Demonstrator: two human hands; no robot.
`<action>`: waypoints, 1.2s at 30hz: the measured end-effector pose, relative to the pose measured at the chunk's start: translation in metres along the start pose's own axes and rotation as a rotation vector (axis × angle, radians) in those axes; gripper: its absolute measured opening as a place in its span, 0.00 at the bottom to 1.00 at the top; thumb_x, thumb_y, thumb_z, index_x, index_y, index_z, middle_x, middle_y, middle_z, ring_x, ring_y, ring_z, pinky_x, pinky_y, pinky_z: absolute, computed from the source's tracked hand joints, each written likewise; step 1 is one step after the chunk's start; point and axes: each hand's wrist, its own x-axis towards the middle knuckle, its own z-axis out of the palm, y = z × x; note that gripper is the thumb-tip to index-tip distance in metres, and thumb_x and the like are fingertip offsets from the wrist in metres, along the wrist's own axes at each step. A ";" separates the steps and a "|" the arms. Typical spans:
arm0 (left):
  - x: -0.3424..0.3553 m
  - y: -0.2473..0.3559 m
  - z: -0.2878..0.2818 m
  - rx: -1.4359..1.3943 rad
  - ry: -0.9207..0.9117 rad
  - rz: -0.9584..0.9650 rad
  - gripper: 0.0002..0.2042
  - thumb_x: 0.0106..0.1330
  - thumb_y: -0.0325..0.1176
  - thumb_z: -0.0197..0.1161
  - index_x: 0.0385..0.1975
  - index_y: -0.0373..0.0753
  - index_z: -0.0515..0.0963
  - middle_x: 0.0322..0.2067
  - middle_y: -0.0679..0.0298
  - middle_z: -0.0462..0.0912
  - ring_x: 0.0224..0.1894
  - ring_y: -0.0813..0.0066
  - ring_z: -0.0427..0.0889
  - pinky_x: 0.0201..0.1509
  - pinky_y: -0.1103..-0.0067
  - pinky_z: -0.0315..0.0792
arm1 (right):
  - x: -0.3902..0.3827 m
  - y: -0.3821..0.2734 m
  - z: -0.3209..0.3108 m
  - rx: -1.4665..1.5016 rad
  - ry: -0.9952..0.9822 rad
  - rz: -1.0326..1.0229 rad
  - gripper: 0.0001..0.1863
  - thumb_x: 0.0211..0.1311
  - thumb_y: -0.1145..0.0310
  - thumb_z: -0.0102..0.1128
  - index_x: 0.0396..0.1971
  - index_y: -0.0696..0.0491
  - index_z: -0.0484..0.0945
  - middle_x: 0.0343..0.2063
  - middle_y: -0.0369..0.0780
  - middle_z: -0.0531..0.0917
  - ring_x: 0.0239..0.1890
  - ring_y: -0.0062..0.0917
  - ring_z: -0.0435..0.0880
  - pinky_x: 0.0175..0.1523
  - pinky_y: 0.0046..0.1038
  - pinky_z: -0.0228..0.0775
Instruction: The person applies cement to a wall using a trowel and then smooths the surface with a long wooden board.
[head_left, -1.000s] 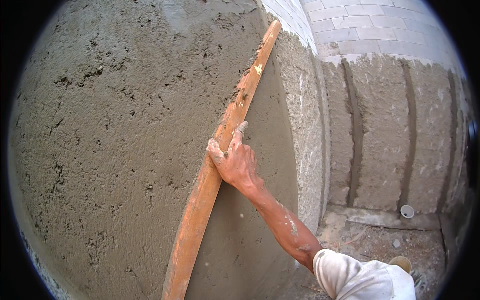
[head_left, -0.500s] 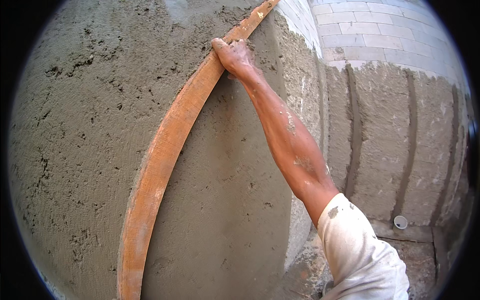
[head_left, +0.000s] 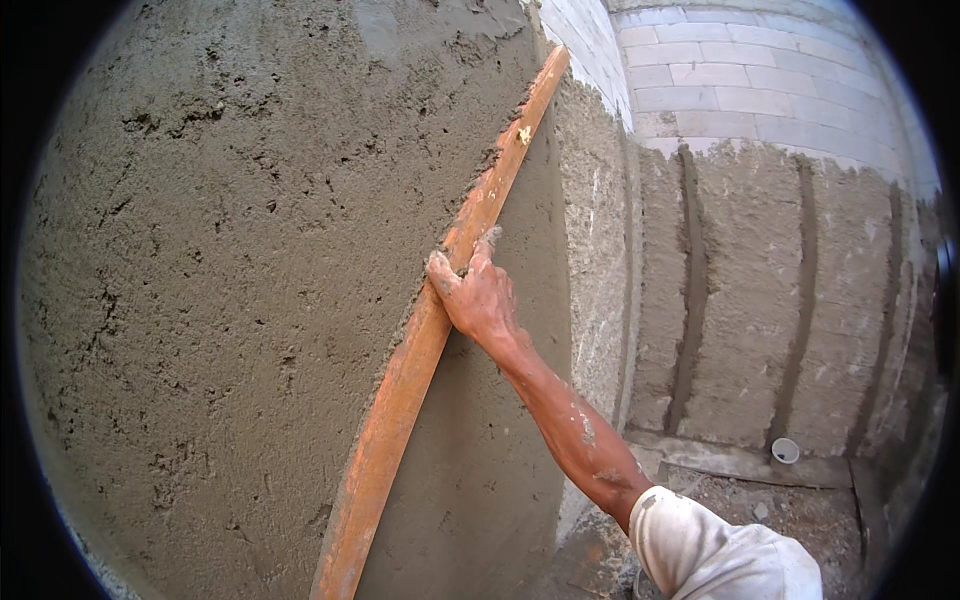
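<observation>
A long wooden straightedge board [head_left: 405, 395] lies slantwise against the wet grey mortar [head_left: 230, 330] on the wall, its top tilted to the right. My right hand [head_left: 480, 298] grips the board at about mid-length, thumb on its left edge and fingers at the right side; the index finger points up along the wood. Crumbs of mortar cling to the board's left edge above my hand. The mortar left of the board is rough and pitted, while the strip to its right looks smoother. My left hand is out of view, and the board's lower end runs past the bottom edge.
To the right, a second wall has rough mortar with several darker vertical mortar strips [head_left: 690, 300] beneath bare light blocks [head_left: 740, 75]. A small white cup-like container [head_left: 785, 451] sits at that wall's foot. Rubble-strewn ground [head_left: 790, 515] shows at the lower right.
My right hand and the board have moved down in view, so the board's top end now shows. The index finger has straightened along the wood.
</observation>
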 end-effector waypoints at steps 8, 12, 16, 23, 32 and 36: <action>0.057 0.026 0.003 -0.322 0.016 -0.067 0.25 0.69 0.30 0.67 0.66 0.34 0.73 0.53 0.45 0.78 0.50 0.41 0.78 0.51 0.54 0.74 | 0.041 -0.001 -0.004 -0.042 0.084 -0.090 0.47 0.63 0.41 0.57 0.58 0.77 0.68 0.40 0.66 0.84 0.50 0.58 0.84 0.58 0.49 0.74; 0.160 0.078 -0.023 -0.313 0.166 0.009 0.27 0.66 0.29 0.69 0.66 0.36 0.74 0.54 0.47 0.78 0.49 0.44 0.78 0.50 0.54 0.71 | 0.154 0.001 -0.032 -0.142 0.244 -0.230 0.43 0.63 0.39 0.54 0.54 0.70 0.78 0.47 0.62 0.84 0.52 0.56 0.84 0.60 0.47 0.75; 0.225 0.115 -0.044 -0.319 0.191 -0.014 0.27 0.65 0.32 0.70 0.66 0.37 0.75 0.55 0.49 0.78 0.48 0.47 0.77 0.50 0.57 0.70 | 0.217 -0.033 -0.075 0.102 0.023 -0.114 0.43 0.59 0.40 0.55 0.54 0.70 0.77 0.48 0.60 0.84 0.50 0.51 0.86 0.57 0.46 0.78; 0.181 0.113 -0.029 -0.285 0.214 0.022 0.27 0.65 0.33 0.69 0.66 0.38 0.75 0.55 0.48 0.79 0.48 0.45 0.78 0.49 0.57 0.72 | 0.206 -0.015 -0.061 0.087 0.119 0.016 0.48 0.59 0.40 0.55 0.64 0.70 0.67 0.52 0.60 0.82 0.58 0.49 0.82 0.62 0.42 0.74; -0.022 0.027 0.033 -0.320 0.059 -0.175 0.25 0.68 0.26 0.64 0.66 0.36 0.72 0.53 0.42 0.78 0.48 0.41 0.78 0.51 0.52 0.74 | -0.007 0.037 0.012 0.035 -0.008 -0.121 0.56 0.70 0.39 0.51 0.64 0.86 0.47 0.26 0.62 0.84 0.36 0.57 0.88 0.45 0.50 0.80; -0.016 0.019 0.015 -0.392 0.007 -0.204 0.29 0.66 0.22 0.64 0.69 0.36 0.70 0.51 0.40 0.78 0.47 0.39 0.77 0.50 0.53 0.74 | -0.031 0.026 0.009 0.089 -0.060 -0.165 0.53 0.69 0.41 0.54 0.62 0.84 0.53 0.29 0.65 0.84 0.37 0.59 0.87 0.46 0.52 0.79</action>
